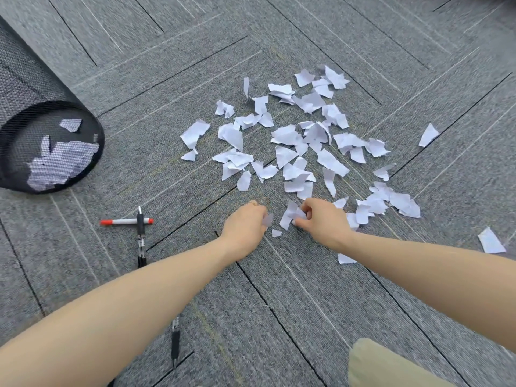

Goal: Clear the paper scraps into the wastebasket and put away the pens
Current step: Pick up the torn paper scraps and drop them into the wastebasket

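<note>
Several torn white paper scraps (293, 141) lie scattered on the grey carpet ahead of me. My left hand (245, 227) is closed around a small paper scrap (268, 220) at the near edge of the pile. My right hand (321, 222) pinches another scrap (290, 215) just beside it. A black mesh wastebasket (50, 118) stands at the far left with several scraps inside. A red-capped pen (125, 221) lies crossed under a black pen (141, 236) left of my left arm. A second black pen (175, 342) shows below my left forearm, partly hidden.
One loose scrap (491, 241) lies at the right edge and another (428, 134) sits apart at the far right. A small scrap (345, 259) rests beside my right forearm. My knee in khaki fabric (391, 367) fills the bottom right corner.
</note>
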`<state>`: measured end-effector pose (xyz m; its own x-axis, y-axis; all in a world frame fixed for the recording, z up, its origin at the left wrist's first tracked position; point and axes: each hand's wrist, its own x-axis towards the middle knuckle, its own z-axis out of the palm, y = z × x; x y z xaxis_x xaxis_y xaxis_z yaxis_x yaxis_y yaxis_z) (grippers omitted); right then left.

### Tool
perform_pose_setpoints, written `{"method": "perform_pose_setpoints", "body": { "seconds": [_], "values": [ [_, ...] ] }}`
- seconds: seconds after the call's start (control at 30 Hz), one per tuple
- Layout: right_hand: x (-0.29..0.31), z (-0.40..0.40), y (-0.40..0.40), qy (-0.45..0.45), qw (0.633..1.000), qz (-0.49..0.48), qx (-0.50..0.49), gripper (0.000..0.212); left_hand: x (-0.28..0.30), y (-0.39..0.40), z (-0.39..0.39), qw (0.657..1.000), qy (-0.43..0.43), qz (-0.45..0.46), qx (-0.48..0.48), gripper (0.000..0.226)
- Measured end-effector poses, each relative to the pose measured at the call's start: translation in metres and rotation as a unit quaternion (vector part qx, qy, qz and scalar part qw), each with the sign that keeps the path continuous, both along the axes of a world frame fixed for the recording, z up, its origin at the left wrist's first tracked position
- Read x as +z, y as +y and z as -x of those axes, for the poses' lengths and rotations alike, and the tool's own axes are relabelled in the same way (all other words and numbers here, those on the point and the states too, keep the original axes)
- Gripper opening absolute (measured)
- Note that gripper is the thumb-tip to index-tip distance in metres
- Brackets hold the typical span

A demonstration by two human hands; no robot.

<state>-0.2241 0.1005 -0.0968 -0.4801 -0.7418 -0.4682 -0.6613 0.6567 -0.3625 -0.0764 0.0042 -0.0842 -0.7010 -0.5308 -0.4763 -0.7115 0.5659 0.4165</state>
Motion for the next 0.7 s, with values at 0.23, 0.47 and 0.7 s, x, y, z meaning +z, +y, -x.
{"method": "perform_pose_setpoints", "body": {
  "seconds": [0.23, 0.47, 0.7],
  "values": [
    [-0.004, 0.001, -0.005, -0.130, 0.985, 0.027, -0.108, 0.022, 0.007, 0.005, -0.003, 0.986, 0.008, -0.152, 0.062, 0.014],
    [0.008, -0.006, -0.020, -0.100, 0.990, -0.005, -0.095, 0.030, 0.004, 0.031, 0.004, 0.998, 0.005, 0.010, -0.059, 0.024],
    [0.044, 0.036, -0.018, -0.125, 0.989, 0.013, -0.071, 0.028, 0.008, 0.039, 0.009, 0.997, 0.023, 0.044, -0.067, 0.014]
  ]
}}
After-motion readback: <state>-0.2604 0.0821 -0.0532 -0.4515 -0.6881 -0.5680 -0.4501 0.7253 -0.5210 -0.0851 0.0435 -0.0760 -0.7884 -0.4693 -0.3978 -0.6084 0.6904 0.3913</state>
